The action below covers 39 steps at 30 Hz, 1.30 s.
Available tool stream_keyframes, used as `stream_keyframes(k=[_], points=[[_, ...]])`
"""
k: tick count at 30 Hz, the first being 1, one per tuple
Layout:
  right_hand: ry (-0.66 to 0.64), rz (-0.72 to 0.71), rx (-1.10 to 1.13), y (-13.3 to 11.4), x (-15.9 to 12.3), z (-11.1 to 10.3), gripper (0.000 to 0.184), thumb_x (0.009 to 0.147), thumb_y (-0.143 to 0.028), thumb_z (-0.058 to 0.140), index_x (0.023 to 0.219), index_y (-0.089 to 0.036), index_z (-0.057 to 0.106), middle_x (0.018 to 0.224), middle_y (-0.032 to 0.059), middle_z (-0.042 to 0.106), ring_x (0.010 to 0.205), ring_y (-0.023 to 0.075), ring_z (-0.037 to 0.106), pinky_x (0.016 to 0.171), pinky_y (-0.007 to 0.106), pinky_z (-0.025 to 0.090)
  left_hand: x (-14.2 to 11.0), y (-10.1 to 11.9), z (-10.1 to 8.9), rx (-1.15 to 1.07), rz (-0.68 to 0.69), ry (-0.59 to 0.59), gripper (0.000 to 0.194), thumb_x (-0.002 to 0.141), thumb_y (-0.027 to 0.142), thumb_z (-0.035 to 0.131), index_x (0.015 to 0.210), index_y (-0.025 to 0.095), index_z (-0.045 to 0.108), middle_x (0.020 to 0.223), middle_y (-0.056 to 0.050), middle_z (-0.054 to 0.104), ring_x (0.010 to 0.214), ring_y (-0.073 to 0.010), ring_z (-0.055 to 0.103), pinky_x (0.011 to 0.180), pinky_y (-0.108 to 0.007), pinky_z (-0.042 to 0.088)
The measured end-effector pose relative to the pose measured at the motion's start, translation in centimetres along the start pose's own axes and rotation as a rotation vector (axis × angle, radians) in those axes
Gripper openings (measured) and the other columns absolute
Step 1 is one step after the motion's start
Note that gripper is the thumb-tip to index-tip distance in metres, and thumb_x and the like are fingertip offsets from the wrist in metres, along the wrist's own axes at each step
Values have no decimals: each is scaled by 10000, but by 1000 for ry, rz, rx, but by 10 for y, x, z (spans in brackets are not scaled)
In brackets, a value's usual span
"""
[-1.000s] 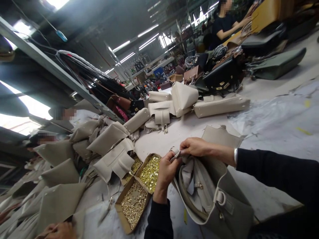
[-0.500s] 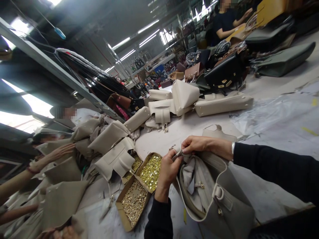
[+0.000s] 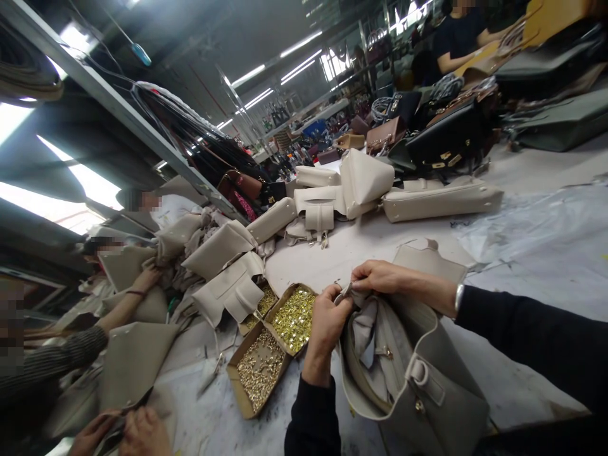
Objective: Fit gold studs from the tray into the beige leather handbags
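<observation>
A beige handbag (image 3: 451, 386) stands tilted at the lower right, its mouth open toward me. Inside show a pale lining and a zipper. My left hand (image 3: 327, 316) pinches the bag's far rim near a strap or tab, fingers closed. Beside it my right hand (image 3: 373, 277) is closed on the same rim, thumb and fingertips pressed together. What small part lies between the fingertips is hidden. Left of my left hand sit cardboard trays: one with gold, flat metal pieces (image 3: 292, 316), another with small gold rivet-like pieces (image 3: 259, 367).
Beige bags (image 3: 228, 291) are piled along the left and back of the table. Co-workers' hands (image 3: 142, 430) work on beige pieces at the lower left. Black and brown bags (image 3: 441, 139) lie at the back right. Clear plastic sheeting (image 3: 536, 221) covers the right side.
The view has shifted slightly, so the scene sits further right. Both my hands stay at the bag's rim. At left, a co-worker's arm has moved among the piled bags.
</observation>
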State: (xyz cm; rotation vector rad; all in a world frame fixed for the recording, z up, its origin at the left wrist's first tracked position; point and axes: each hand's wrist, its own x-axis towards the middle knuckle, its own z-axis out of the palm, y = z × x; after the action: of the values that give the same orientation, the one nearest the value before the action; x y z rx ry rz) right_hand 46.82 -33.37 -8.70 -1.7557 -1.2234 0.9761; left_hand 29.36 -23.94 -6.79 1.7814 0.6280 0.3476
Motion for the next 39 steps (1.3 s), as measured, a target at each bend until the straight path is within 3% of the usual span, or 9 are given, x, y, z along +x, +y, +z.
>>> stream_keyframes(k=[6,13,19,22,24,26,29,33,39], points=[[59,-23,35,3,1,3,174,824,-315,633,847,-158,705,656,-9,613,569,131,490,538,243,356,-4,4,3,233,62,109,81,787,204,593,754,151,645,688,14,596,689,-140,509,645,-230,370],[135,-132,73,3,-6,5,209,818,-359,654,866,-168,724,782,17,677,726,167,570,654,262,416,-5,-8,18,123,133,253,125,802,173,568,843,164,685,728,13,631,689,-147,532,659,-238,394],[82,-188,248,-2,-13,4,505,765,-362,723,1229,-163,709,970,50,709,693,148,565,609,263,444,-7,-14,24,153,238,307,213,769,105,537,894,184,690,850,-4,671,821,-172,589,768,-255,429],[56,-202,355,-5,-14,3,450,733,-342,754,1139,-150,720,975,54,710,703,141,561,635,260,454,-7,-15,23,159,229,310,181,760,112,536,845,183,679,813,-2,654,796,-170,576,753,-256,424],[125,-218,343,-7,-17,5,424,726,-316,764,1114,-159,689,1004,51,705,697,135,552,630,257,449,-7,-14,22,162,194,327,149,753,129,544,813,180,671,774,5,635,754,-161,557,727,-252,413],[233,-265,234,-9,-22,8,300,755,-271,743,1032,-178,675,978,33,688,684,134,542,623,257,437,-7,-12,19,136,151,351,136,738,145,553,795,176,672,740,12,620,712,-151,536,695,-244,404],[343,-340,-127,-14,-36,14,36,858,-205,664,854,-194,697,871,25,667,773,172,590,715,288,445,-6,-9,15,8,102,325,177,722,167,561,820,165,708,729,9,640,678,-146,532,663,-236,412],[307,-309,-628,-21,-52,21,156,944,-202,619,924,-220,773,928,66,728,919,250,636,796,346,442,-7,-8,12,-81,72,286,232,730,196,607,897,140,759,785,-16,709,701,-152,574,678,-239,448],[145,-276,-827,-30,-47,31,207,932,-148,598,837,-197,775,898,71,740,842,242,667,695,317,425,-9,-6,12,-99,64,307,212,729,162,621,890,135,755,785,-10,723,708,-151,601,676,-232,465]])
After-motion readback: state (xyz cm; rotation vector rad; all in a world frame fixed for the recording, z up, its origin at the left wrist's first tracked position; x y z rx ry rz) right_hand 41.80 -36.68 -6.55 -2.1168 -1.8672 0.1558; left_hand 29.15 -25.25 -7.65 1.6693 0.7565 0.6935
